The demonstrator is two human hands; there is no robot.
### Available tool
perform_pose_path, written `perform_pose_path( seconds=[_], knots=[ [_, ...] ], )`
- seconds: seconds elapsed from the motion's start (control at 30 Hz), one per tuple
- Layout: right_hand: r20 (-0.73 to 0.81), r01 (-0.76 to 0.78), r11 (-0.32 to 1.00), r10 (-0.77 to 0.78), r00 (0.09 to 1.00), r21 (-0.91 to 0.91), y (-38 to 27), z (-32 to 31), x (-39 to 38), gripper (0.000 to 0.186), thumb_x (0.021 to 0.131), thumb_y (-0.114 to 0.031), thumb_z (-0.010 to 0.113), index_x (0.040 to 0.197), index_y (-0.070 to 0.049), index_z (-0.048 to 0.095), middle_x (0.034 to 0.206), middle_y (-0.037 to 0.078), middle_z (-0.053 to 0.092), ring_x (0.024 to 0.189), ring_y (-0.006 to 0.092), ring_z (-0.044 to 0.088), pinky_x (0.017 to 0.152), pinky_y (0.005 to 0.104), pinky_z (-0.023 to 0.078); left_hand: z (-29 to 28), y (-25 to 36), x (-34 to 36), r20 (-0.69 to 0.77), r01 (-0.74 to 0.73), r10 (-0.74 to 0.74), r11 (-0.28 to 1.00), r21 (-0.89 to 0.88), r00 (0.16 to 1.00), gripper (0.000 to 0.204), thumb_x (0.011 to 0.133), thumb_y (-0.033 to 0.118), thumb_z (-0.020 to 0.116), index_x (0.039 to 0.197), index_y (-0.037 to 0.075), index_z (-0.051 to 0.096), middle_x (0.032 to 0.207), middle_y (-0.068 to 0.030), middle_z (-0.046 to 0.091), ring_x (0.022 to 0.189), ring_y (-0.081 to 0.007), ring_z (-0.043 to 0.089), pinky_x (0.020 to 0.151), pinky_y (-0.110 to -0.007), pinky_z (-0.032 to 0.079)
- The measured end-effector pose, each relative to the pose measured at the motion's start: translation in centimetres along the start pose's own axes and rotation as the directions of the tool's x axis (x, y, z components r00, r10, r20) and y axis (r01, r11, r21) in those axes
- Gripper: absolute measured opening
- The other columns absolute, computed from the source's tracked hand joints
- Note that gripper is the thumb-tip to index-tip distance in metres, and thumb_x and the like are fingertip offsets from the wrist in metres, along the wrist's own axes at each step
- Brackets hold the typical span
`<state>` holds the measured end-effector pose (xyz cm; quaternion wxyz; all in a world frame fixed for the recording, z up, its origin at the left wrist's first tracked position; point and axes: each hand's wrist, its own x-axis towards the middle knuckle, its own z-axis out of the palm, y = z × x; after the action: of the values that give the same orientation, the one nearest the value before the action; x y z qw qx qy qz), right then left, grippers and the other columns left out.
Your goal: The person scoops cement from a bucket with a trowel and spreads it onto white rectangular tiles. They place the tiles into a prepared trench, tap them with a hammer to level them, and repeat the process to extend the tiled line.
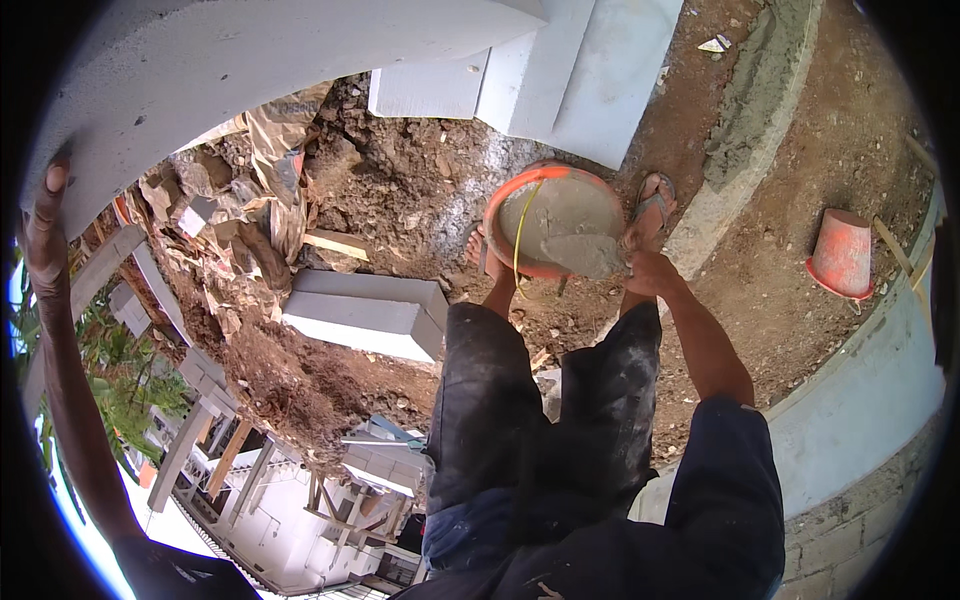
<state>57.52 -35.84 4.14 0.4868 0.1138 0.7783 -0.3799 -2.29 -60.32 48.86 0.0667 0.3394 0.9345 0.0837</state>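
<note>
My right hand (652,274) is closed on a trowel (592,256), its blade coated in wet grey mortar over the near right of an orange bucket (496,203). The bucket holds grey mortar, and a thin yellow handle crosses it. It stands between my sandalled feet. At the far left, my left hand (46,235) rests against a long pale grey block (250,50), one finger stretched along its face. The other fingers are partly lost in the dark rim.
Another pale block (360,315) lies on the soil, near rubble and a torn paper sack (275,150). Wet mortar (755,100) runs along a strip of footing at upper right. An upturned orange bucket (841,250) stands beside a low wall (850,410).
</note>
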Motion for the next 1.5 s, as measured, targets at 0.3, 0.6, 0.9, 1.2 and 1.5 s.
perform_pose_path(
  seconds=[0.3,0.6,0.9,1.2,1.5],
  knots=[
    [-0.135,0.208,0.895,-0.167,0.977,0.396,-6.1,-15.3,-12.3,0.042,0.077,-0.026,0.068,0.105,0.004,0.06,0.092,0.026,0.065,0.09,0.0433,0.063,0.079,0.0483,0.048,3.4,7.8,1.6,-0.063,-0.295,0.292,0.954,-0.046,0.954,0.126,0.06,0.076,0.069,0.152,0.005,0.021,0.134,-0.0268,0.038,0.131,-0.0437,0.037,0.105,-0.064,0.034],
    [-0.92,0.674,0.734,-0.203,0.337,0.085,-29.3,-30.7,-7.0,0.021,0.077,-0.01,0.069,0.092,-0.002,0.056,0.08,0.014,0.062,0.071,0.0293,0.065,0.063,0.0398,0.052,2.8,8.3,3.2,-0.005,-0.277,0.277,0.961,-0.007,0.961,0.127,0.059,0.073,0.073,0.152,0.003,0.022,0.13,-0.0252,0.041,0.124,-0.0399,0.041,0.105,-0.055,0.034],
    [-0.968,0.831,0.555,-0.191,0.164,0.031,-30.8,-24.7,-0.6,0.025,0.077,-0.003,0.068,0.099,-0.002,0.055,0.079,0.014,0.061,0.066,0.0299,0.063,0.058,0.038,0.051,2.8,8.2,2.7,0.007,-0.21,0.211,0.975,-0.066,0.977,0.129,0.059,0.074,0.071,0.152,0.002,0.019,0.131,-0.0264,0.038,0.13,-0.0408,0.036,0.107,-0.059,0.032],
    [-0.967,0.674,0.728,-0.062,0.249,0.126,-28.2,-22.8,7.4,0.035,0.074,-0.006,0.071,0.104,-0.002,0.053,0.09,0.016,0.062,0.08,0.0342,0.064,0.068,0.0437,0.052,3.2,7.8,3.0,0.021,-0.212,0.216,0.968,-0.137,0.976,0.13,0.06,0.071,0.073,0.15,-0.005,0.017,0.142,-0.0279,0.031,0.136,-0.039,0.032,0.11,-0.053,0.029],
    [-0.745,0.468,0.749,0.052,0.664,0.469,-26.0,-22.1,-1.0,0.028,0.088,-0.016,0.061,0.101,0.006,0.05,0.08,0.027,0.063,0.073,0.0416,0.066,0.064,0.0476,0.052,3.1,8.1,2.5,0.011,-0.225,0.228,0.967,-0.121,0.974,0.129,0.061,0.073,0.072,0.149,-0.006,0.018,0.137,-0.0257,0.035,0.132,-0.0379,0.035,0.108,-0.052,0.03]
  ],
)
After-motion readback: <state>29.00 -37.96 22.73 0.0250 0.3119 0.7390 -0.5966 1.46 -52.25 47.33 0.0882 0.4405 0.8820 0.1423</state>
